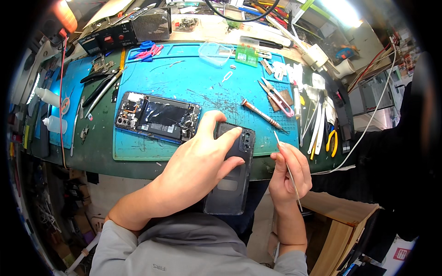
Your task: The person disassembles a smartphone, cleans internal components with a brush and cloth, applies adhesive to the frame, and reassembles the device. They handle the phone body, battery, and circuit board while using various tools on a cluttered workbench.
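Note:
A dark phone back cover [232, 172] with a camera cutout at its top right reaches over the table's front edge towards my lap. My left hand [195, 154] is on its upper part, thumb and index finger across the surface and the other fingers at its top edge. In my right hand [291, 177], to the right of the cover, a slim metal stick-like tool [288, 168] is pinched, its tip pointing up and away. The opened phone [159, 117] lies left of the cover, its black battery and boards exposed.
A blue work mat [184, 73] covers the table's middle. On it lie a screwdriver [262, 115], pink-handled cutters [276, 99], a SIM pin [227, 76] and a clear tray [215, 54]. Pliers [331, 140] lie at right, bottles [54, 124] at left. A white cable [375, 112] hangs at right.

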The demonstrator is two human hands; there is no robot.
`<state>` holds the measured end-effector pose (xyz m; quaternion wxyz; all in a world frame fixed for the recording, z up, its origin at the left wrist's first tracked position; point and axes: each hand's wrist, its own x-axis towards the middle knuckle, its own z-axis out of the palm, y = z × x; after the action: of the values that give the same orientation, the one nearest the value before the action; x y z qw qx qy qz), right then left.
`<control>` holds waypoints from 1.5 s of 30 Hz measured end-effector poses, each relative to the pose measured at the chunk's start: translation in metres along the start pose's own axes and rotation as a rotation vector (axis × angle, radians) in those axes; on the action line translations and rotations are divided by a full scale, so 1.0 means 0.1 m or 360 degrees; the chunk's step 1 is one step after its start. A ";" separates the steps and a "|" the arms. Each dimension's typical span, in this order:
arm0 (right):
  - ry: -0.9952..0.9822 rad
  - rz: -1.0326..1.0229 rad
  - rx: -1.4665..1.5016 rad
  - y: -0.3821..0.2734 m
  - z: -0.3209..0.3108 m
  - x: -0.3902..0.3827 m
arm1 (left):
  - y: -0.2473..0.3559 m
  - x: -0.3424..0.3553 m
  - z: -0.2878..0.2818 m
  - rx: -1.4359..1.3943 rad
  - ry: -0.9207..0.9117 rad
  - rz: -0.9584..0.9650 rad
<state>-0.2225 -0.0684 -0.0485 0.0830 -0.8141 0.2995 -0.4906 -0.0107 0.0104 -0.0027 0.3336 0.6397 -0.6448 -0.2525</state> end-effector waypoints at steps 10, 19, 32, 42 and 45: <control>0.0199 0.0494 0.0295 0.13 -0.24 0.07 | -0.02 0.07 0.02 0.0003 0.0131 0.0183; 0.0426 0.1003 0.0968 0.26 -0.49 0.08 | 0.06 0.12 0.19 0.0644 0.0365 0.0018; 0.0690 0.0817 0.0607 0.28 -0.87 -0.55 | -0.06 0.06 0.15 0.0373 0.0738 0.0413; 0.0762 0.1426 0.0222 0.29 -0.82 -2.06 | -0.45 -0.40 0.11 0.0350 0.1016 0.0538; 0.0769 0.1750 0.0349 0.53 -0.39 -2.48 | -0.60 -0.45 0.14 0.0316 0.1072 0.0606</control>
<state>-0.3614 0.0367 -0.2373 0.3371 -0.3925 0.6341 -0.5747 0.0162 0.0504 -0.0619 0.5038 0.5849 -0.6276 0.1014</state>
